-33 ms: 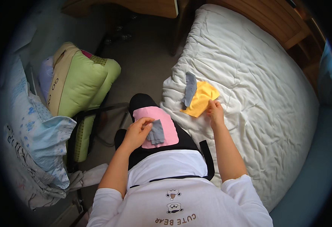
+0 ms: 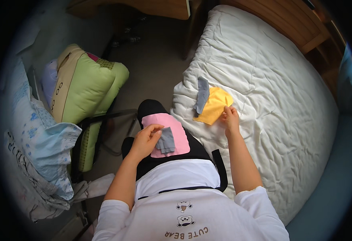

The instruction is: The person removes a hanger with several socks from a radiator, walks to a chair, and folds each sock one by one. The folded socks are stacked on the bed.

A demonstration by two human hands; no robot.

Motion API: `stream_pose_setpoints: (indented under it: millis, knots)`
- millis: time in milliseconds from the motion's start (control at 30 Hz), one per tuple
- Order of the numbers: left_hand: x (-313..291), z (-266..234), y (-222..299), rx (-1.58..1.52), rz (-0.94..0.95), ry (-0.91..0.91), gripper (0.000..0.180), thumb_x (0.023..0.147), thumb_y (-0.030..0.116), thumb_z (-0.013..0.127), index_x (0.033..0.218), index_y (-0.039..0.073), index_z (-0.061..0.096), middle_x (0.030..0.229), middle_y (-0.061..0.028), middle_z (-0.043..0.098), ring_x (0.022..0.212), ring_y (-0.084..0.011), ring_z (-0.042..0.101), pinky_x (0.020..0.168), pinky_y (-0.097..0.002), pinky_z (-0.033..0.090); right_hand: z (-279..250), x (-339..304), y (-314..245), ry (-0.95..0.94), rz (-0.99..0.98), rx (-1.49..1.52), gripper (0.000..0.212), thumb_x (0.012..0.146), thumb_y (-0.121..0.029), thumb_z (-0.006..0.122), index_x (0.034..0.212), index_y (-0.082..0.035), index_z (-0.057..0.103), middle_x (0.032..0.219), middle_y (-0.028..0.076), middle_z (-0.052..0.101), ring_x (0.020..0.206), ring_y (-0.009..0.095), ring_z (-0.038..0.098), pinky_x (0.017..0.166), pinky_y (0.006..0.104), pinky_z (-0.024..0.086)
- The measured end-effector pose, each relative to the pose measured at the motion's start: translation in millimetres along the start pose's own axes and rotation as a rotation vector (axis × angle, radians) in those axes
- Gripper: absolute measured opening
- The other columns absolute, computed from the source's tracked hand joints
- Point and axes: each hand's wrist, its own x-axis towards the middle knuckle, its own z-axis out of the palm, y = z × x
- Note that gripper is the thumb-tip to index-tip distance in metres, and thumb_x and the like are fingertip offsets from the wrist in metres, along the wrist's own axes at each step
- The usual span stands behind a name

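Note:
A pink piece of cloth (image 2: 181, 138) lies flat over my thigh. On top of it is a small grey cloth piece (image 2: 167, 141), folded in layers, and my left hand (image 2: 146, 141) pinches its upper left edge. Over on the bed, my right hand (image 2: 231, 120) has thumb and fingers closed on the right edge of a yellow cloth (image 2: 215, 105). A longer grey cloth strip (image 2: 202, 94) lies just left of the yellow cloth, partly covered by it.
The bed to my right has a rumpled white cover (image 2: 272, 108). At left, a green cushion (image 2: 89, 88) and blue-patterned fabric (image 2: 43, 128) are piled by a dark metal frame (image 2: 109, 115). A wooden headboard (image 2: 294, 24) and a wooden table edge (image 2: 164, 8) stand beyond.
My right hand has shifted slightly to the right, and the yellow cloth's near left corner has moved a little with it. The left hand and grey folded cloth stay put.

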Motion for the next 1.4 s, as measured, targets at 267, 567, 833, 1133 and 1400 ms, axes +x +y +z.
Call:
stream_pose_setpoints:
  millis: [267, 567, 833, 1133, 1400]
  knots:
    - [-0.6, 5.5, 27.1, -0.171, 0.064, 0.001, 0.018, 0.087, 0.011, 0.049, 0.100, 0.001, 0.056, 0.092, -0.0050, 0.059, 0.084, -0.0118, 0.057, 0.076, -0.0242, 0.045, -9.1, -52.9, -53.9, -0.537, -0.022, 0.382, 0.024, 0.079, -0.024, 0.049, 0.098, -0.008, 0.047, 0.098, 0.001, 0.055, 0.090, 0.011, 0.052, 0.080, 0.0273, 0.039]
    - [-7.7, 17.8, 103.7, 0.270, 0.648, 0.199, 0.026, 0.066, 0.012, 0.068, 0.091, 0.008, 0.061, 0.089, -0.0074, 0.057, 0.084, -0.0229, 0.055, 0.071, -0.0311, 0.045, 25.9, -119.2, -61.6, -0.862, 0.071, 0.255, 0.017, 0.078, -0.017, 0.051, 0.091, -0.009, 0.044, 0.089, 0.001, 0.052, 0.083, 0.009, 0.050, 0.077, 0.0254, 0.039]
    - [-16.0, 23.0, 98.6, 0.387, 0.607, 0.290, 0.015, 0.066, 0.010, 0.067, 0.080, 0.008, 0.063, 0.071, -0.0056, 0.056, 0.067, -0.0219, 0.056, 0.060, -0.0298, 0.045, 30.6, -126.0, -56.6, -0.942, -0.005, 0.136, 0.015, 0.080, -0.012, 0.052, 0.090, -0.008, 0.041, 0.086, 0.000, 0.048, 0.075, 0.005, 0.045, 0.068, 0.0198, 0.037]
    - [-17.5, 27.7, 88.7, -0.147, 0.168, 0.077, 0.007, 0.080, 0.008, 0.057, 0.083, 0.002, 0.056, 0.076, -0.0048, 0.060, 0.071, -0.0124, 0.059, 0.066, -0.0242, 0.047, 26.8, -134.2, -51.6, -0.892, -0.167, 0.133, 0.017, 0.077, -0.013, 0.050, 0.090, -0.007, 0.039, 0.090, 0.002, 0.047, 0.081, 0.007, 0.044, 0.072, 0.0212, 0.037]
    - [0.4, 13.3, 45.2, -0.519, -0.104, 0.030, 0.041, 0.093, 0.038, 0.029, 0.105, 0.004, 0.049, 0.104, -0.0088, 0.057, 0.092, -0.0137, 0.054, 0.086, -0.0279, 0.040, 26.8, -130.3, -58.0, -0.895, -0.003, 0.281, 0.038, 0.073, -0.025, 0.053, 0.104, -0.006, 0.042, 0.104, 0.007, 0.050, 0.096, 0.016, 0.050, 0.085, 0.0311, 0.038]
